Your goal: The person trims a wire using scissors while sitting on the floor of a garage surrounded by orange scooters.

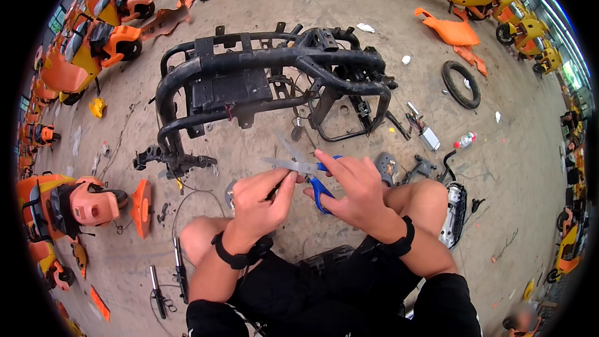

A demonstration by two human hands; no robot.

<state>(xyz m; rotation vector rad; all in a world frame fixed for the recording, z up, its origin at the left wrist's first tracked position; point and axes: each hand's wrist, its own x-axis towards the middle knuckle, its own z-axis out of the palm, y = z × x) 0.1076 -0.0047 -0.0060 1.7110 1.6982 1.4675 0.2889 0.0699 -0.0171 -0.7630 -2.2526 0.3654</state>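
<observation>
My right hand (357, 188) is closed round the blue handles of a pair of scissors (304, 166). Their two metal blades are spread apart and point left. Beside the blades, my left hand (262, 203) is closed in a pinch. A dark bit shows between its fingers, too small to name. Just ahead of both hands stands a black scooter frame (281, 57) of bent tubes with a flat plate. Below it a thin dark cable (312, 140) hangs toward the scissors.
Front-end metal parts (175, 159) lie left of the frame, with two shock absorbers (180, 265) nearer me. To the right are a tyre (462, 84), a silver box (429, 138), a plastic bottle (465, 140) and an orange panel (449, 28). Rows of yellow and orange scooters (81, 65) line both sides.
</observation>
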